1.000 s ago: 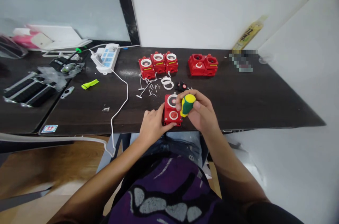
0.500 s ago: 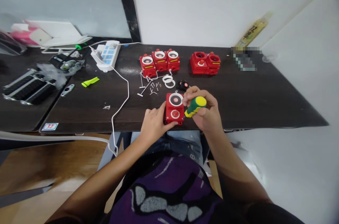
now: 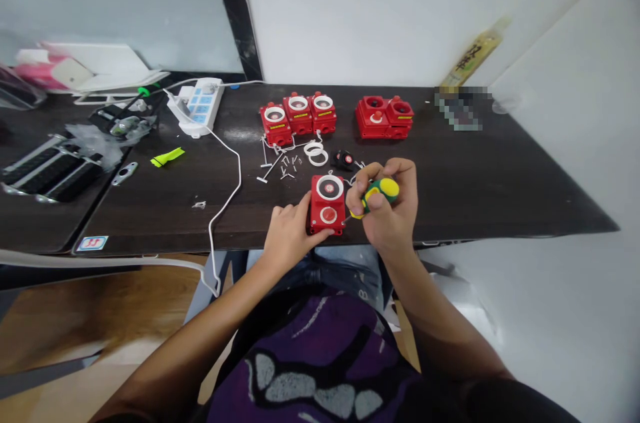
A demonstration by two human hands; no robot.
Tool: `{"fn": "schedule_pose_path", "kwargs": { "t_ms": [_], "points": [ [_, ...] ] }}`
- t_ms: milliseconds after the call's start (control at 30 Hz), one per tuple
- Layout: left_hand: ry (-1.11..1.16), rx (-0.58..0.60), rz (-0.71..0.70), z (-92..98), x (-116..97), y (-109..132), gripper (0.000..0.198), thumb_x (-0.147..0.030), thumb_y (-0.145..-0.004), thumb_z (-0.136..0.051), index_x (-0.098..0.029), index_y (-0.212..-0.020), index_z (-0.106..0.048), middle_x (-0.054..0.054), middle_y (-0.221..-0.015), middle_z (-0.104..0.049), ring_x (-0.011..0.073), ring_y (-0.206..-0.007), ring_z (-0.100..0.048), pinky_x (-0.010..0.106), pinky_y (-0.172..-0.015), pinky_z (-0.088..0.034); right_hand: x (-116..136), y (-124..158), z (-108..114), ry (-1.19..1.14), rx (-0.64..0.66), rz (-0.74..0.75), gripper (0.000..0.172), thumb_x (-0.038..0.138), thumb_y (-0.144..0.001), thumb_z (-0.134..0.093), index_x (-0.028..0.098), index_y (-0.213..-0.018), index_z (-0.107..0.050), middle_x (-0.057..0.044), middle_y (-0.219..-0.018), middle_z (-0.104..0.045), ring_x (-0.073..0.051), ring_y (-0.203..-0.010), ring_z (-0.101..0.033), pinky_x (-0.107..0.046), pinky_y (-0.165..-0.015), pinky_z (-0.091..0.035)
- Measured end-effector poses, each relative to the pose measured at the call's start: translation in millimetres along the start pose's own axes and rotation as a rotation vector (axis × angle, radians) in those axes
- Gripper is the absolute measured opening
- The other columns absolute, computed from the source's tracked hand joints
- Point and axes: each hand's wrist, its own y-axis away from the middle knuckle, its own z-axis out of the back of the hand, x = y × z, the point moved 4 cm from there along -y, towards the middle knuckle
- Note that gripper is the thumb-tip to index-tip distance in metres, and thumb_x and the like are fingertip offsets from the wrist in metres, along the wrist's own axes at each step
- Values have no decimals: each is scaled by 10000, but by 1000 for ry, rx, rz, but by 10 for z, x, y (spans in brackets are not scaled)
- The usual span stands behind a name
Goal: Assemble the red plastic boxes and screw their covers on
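Hands: 2, both at the near bench edge.
- Left hand (image 3: 287,233): fingers curled against the left side of 1 red box (image 3: 327,204), steadying it where it stands between the hands.
- Right hand (image 3: 387,216): closed in a fist round 1 screwdriver (image 3: 379,192) with a green and yellow handle. The shaft slants down towards the box's lower right corner; the tip is too small to make out.

Beyond the hands, on the bench (image 3: 475,176):
- 3 red boxes with white rings (image 3: 299,115), in a touching row, ahead and slightly left.
- 2 red boxes without rings (image 3: 384,120), side by side, ahead of the right hand.
- 2 loose white rings (image 3: 317,155), just past the held box.
- 1 small black part (image 3: 345,160), beside the rings.
- 1 scatter of screws (image 3: 281,166), count unclear.

Far left of the left hand:
- 1 white power strip (image 3: 197,106) with its cord.
- 1 yellow-green scrap (image 3: 169,157).
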Motion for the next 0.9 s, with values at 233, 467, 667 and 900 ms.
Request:
{"fn": "schedule_pose_path", "kwargs": {
  "t_ms": [233, 467, 667, 900],
  "points": [
    [4, 5, 3, 0, -6, 0, 888, -645, -900, -706, -153, -1561, -376, 142, -1128, -753, 343, -1032, -684, 428, -877, -416, 53, -29, 1, 71, -37, -19, 371, 552, -833, -814, 263, -944, -609, -8, -964, -616, -144, -723, -610, -327, -653, -531],
    [11, 1, 1, 3, 1, -1, 879, -650, -901, -701, -161, -1557, -380, 138, -1121, -753, 337, -1018, -688, 424, -874, -411, 35, 38, -76, 0, 1, -37, 366, 629, -1001, -536, 306, -1167, -583, 14, -808, -609, -134, -537, -523, -317, -526, -467],
    [18, 10, -8, 15, -14, 1, 905, -646, -901, -707, -152, -1572, -354, 138, -1159, -753, 332, -1022, -685, 430, -875, -408, -21, 27, -42, 73, 0, 25, 461, 467, -795, -878, 313, -1023, -508, 41, -870, -641, -134, -658, -595, -301, -628, -511],
    [20, -4, -13, -4, 1, 8, 900, -652, -906, -696, -164, -1578, -351, 144, -1161, -753, 343, -1034, -685, 426, -876, -403, 82, 14, -79, 217, -22, 15, 339, 587, -985, -595, 274, -1059, -702, -47, -936, -632, -201, -767, -648, -393, -700, -564]
  ]
}}
